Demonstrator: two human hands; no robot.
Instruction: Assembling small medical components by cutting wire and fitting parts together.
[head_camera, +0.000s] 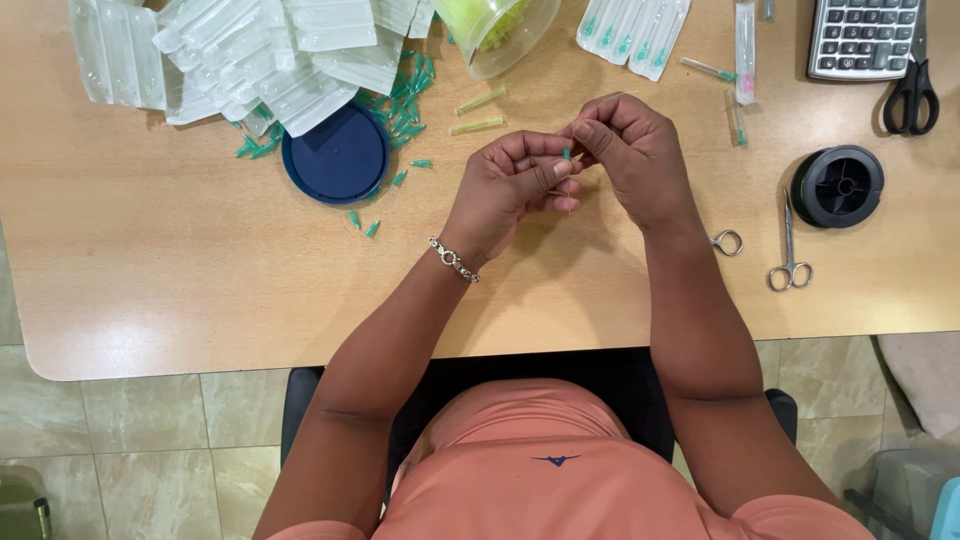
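Observation:
My left hand (510, 185) and my right hand (635, 150) meet above the middle of the wooden table (150, 270). Between their fingertips they pinch a small green needle hub (567, 153). The left thumb and forefinger close on it from the left, the right fingers from the right. A thin pale piece sticks out by the hub, too small to tell what it is. A metal bracelet (453, 259) circles my left wrist.
Clear plastic blister packs (260, 50) are heaped at the back left, with loose green caps (405, 100) and a dark blue round lid (337, 155). A clear tub (497, 30), packaged needles (632, 30), calculator (862, 38), black scissors (912, 92), black spool (838, 185) and small steel scissors (789, 255) lie right.

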